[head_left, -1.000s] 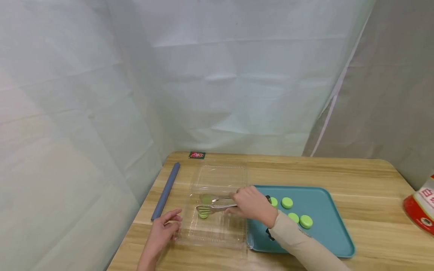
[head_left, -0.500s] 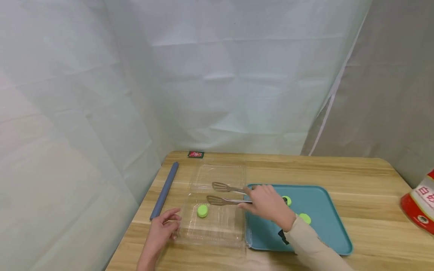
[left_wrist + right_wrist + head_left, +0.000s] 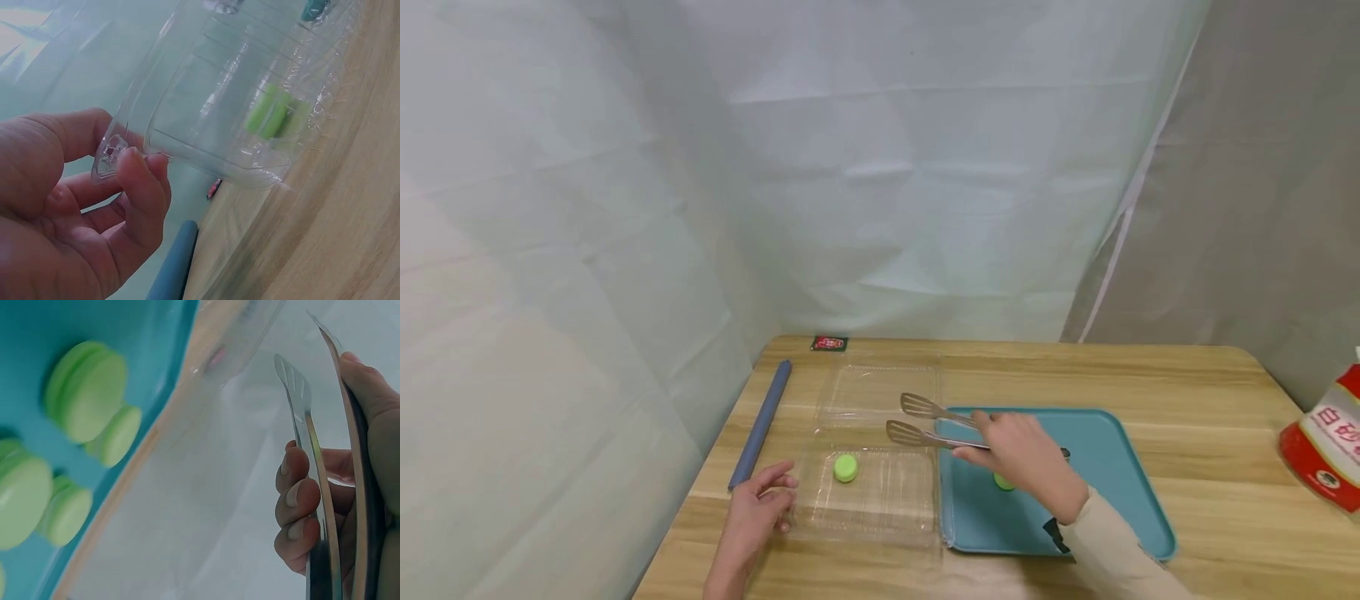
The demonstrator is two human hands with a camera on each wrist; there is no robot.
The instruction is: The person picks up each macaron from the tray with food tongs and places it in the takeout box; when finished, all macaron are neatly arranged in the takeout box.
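Note:
My left hand (image 3: 758,510) pinches the near-left rim of a clear plastic clamshell box (image 3: 887,504); the left wrist view shows the fingers and thumb at its corner. One green macaron (image 3: 846,468) sits inside, toward the left of the base. Over the left side of a blue tray (image 3: 1120,500), my right hand (image 3: 1026,454) grips metal serving tongs (image 3: 910,433). Their slotted ends are spread apart with nothing between them, pointing left above the box's right edge. Several green macarons (image 3: 90,394) lie on the tray in the right wrist view; in the head view the hand hides most of them.
The box's lid (image 3: 886,387) lies folded back behind its base. A long blue rod (image 3: 761,425) rests along the table's left edge. A small dark card (image 3: 830,343) lies at the back edge. A red and white bag (image 3: 1326,446) stands at far right.
The tongs have come away from the macaron in the box, spread apart and moved right toward the tray with my right hand. My left hand stays at the box's rim.

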